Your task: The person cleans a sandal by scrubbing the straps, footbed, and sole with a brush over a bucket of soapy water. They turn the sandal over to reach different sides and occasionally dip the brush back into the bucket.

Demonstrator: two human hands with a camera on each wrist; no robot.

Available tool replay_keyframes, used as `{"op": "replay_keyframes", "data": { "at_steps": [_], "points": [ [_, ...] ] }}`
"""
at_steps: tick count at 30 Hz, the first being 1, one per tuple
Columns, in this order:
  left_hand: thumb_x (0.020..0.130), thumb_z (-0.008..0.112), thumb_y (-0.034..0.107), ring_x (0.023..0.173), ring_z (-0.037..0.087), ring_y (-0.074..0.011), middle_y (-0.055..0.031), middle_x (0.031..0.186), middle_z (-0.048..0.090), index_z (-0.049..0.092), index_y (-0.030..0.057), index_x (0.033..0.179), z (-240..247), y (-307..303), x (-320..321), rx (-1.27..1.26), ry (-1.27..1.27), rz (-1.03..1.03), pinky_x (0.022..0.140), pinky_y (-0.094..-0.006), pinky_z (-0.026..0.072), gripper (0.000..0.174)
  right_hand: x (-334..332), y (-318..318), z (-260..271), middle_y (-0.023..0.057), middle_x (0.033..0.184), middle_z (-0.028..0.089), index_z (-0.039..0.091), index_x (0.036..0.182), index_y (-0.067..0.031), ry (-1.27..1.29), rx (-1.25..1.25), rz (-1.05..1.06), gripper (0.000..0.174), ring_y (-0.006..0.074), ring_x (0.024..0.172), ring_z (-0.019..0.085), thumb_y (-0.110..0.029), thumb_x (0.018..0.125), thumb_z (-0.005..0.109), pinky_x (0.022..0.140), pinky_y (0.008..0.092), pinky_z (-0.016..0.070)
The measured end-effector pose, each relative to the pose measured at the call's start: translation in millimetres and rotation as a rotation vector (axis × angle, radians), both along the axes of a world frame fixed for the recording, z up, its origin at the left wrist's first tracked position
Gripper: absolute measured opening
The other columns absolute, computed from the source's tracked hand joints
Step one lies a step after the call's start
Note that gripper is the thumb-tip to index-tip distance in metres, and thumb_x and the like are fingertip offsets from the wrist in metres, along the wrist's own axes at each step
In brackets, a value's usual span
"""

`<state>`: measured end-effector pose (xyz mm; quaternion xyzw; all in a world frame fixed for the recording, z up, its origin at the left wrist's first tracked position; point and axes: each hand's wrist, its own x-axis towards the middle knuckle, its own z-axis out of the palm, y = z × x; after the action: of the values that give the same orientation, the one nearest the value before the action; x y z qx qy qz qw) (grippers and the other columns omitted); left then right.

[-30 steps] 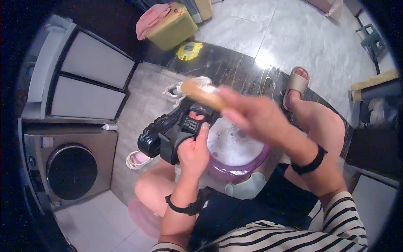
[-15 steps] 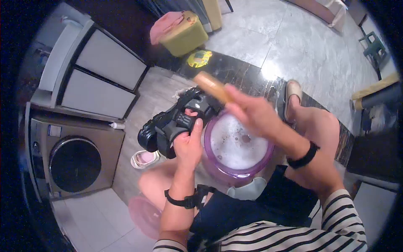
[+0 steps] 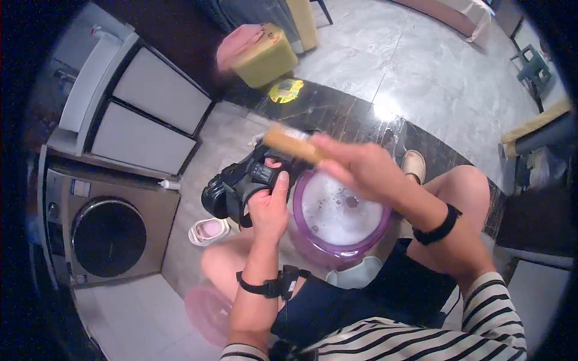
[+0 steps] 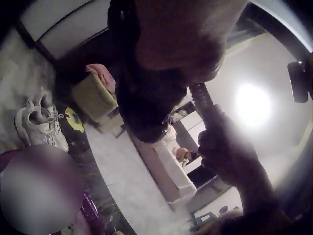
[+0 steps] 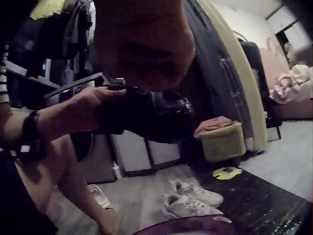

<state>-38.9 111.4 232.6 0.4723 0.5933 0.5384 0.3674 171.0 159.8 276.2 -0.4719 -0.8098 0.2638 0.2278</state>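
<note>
My left hand [image 3: 269, 207] grips a black sandal [image 3: 226, 189] with a thick sole, its fingertips showing through the opening between the straps. In my right hand [image 3: 364, 168] is a scrubbing brush [image 3: 289, 143] with a wooden back and pale bristles, blurred by motion. The brush overlaps the sandal's far end in the head view. Just right of the sandal stands a purple basin [image 3: 346, 249] of sudsy water. Both hands look dark in the wrist views, where the sandal [image 5: 146, 110] is a black shape.
White sneakers [image 5: 190, 199] stand on the floor beyond the basin. A pale shoe with a pink inside [image 3: 209, 231] lies at the left, near a washing machine [image 3: 108, 237]. A pale plastic container [image 3: 355, 274] sits against the basin. Farther off is a yellow bin [image 3: 265, 63] with pink cloth.
The brush has swung up and back down over the sandal's far end. My left hand keeps its grip on the sandal. The slippered foot has drawn closer.
</note>
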Motion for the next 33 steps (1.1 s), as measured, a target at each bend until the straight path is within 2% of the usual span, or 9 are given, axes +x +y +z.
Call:
{"op": "replay_keyframes", "data": {
  "at_steps": [7, 10, 11, 14, 20, 24, 25, 28, 33],
  "points": [
    [0.097, 0.064, 0.022, 0.082, 0.061, -0.0105, -0.0038, 0.089, 0.07, 0.071, -0.0062, 0.095, 4, -9, -1, -0.103, 0.087, -0.008, 0.078, -0.0271, 0.0478, 0.029, -1, -14, -3, 0.0157, 0.078, 0.068, 0.057, 0.13, -0.0211, -0.012, 0.199, 0.07, 0.043, 0.0372, 0.07, 0.068, -0.044, 0.093, 0.056, 0.06, 0.0501, 0.0532],
    [0.096, 0.064, 0.018, 0.094, 0.062, -0.0135, -0.0078, 0.102, 0.07, 0.07, -0.0063, 0.1, 19, -10, 3, -0.261, 0.115, 0.002, 0.088, -0.0281, 0.0466, 0.025, 13, -5, 8, 0.0159, 0.097, 0.071, 0.063, 0.127, -0.0171, -0.016, 0.072, 0.041, 0.043, 0.0359, 0.08, 0.069, -0.039, 0.091, 0.063, 0.071, 0.0428, 0.0554],
    [0.095, 0.064, 0.012, 0.11, 0.06, -0.017, -0.0109, 0.117, 0.067, 0.068, -0.0068, 0.109, -2, -5, 1, -0.01, 0.104, 0.009, 0.1, -0.03, 0.0418, 0.024, 15, 1, -3, 0.0165, 0.08, 0.069, 0.06, 0.126, -0.0196, 0.016, 0.197, 0.026, 0.04, 0.0377, 0.071, 0.068, -0.042, 0.092, 0.059, 0.061, 0.0497, 0.0539],
    [0.095, 0.063, 0.008, 0.122, 0.054, -0.0194, -0.0126, 0.129, 0.061, 0.065, -0.007, 0.115, 11, -5, -2, 0.024, 0.12, -0.027, 0.107, -0.0319, 0.0365, 0.025, 33, 11, 6, 0.0185, 0.081, 0.068, 0.059, 0.127, -0.0205, 0.005, 0.117, -0.073, 0.041, 0.039, 0.072, 0.067, -0.041, 0.091, 0.06, 0.063, 0.0501, 0.0543],
    [0.093, 0.063, 0.005, 0.112, 0.057, -0.0161, -0.0085, 0.123, 0.062, 0.061, -0.0047, 0.119, 9, -5, -3, -0.005, 0.012, -0.087, 0.1, -0.0307, 0.0432, 0.027, 48, 28, -15, 0.0152, 0.087, 0.069, 0.06, 0.131, -0.0246, 0.119, 0.05, 0.107, 0.046, 0.0377, 0.081, 0.068, -0.045, 0.089, 0.064, 0.071, 0.0494, 0.0538],
    [0.092, 0.065, 0.005, 0.106, 0.057, -0.0144, -0.0082, 0.12, 0.063, 0.063, -0.0035, 0.115, 16, -6, -2, -0.037, -0.014, -0.139, 0.092, -0.0282, 0.0459, 0.024, 45, 20, 5, 0.01, 0.091, 0.067, 0.061, 0.133, -0.0187, 0.001, 0.058, 0.186, 0.046, 0.0252, 0.085, 0.067, -0.026, 0.088, 0.071, 0.073, 0.035, 0.0526],
    [0.092, 0.065, 0.005, 0.106, 0.057, -0.0142, -0.0085, 0.12, 0.063, 0.063, -0.0033, 0.114, 16, -5, -3, -0.014, 0.021, -0.164, 0.091, -0.0281, 0.0455, 0.024, 36, 15, -3, 0.0163, 0.09, 0.067, 0.063, 0.128, -0.023, 0.119, 0.046, 0.156, 0.043, 0.0343, 0.082, 0.066, -0.034, 0.087, 0.071, 0.073, 0.0431, 0.0525],
    [0.091, 0.065, 0.004, 0.106, 0.057, -0.0151, -0.0083, 0.119, 0.063, 0.064, -0.002, 0.112, 10, -8, -6, -0.005, 0.002, -0.173, 0.094, -0.0302, 0.0447, 0.022, 58, 39, -11, 0.0156, 0.087, 0.064, 0.064, 0.127, -0.0221, 0.308, -0.155, 0.119, 0.042, 0.0347, 0.085, 0.065, -0.032, 0.087, 0.071, 0.075, 0.0426, 0.0517],
    [0.092, 0.066, 0.005, 0.114, 0.056, -0.0175, -0.0108, 0.126, 0.061, 0.064, -0.0019, 0.111, 20, -8, 5, -0.078, -0.001, -0.156, 0.099, -0.0324, 0.0436, 0.021, 35, 19, -1, 0.0158, 0.093, 0.066, 0.063, 0.129, -0.0224, 0.114, 0.068, 0.16, 0.042, 0.0338, 0.086, 0.066, -0.027, 0.088, 0.07, 0.075, 0.04, 0.0514]
  ]
}}
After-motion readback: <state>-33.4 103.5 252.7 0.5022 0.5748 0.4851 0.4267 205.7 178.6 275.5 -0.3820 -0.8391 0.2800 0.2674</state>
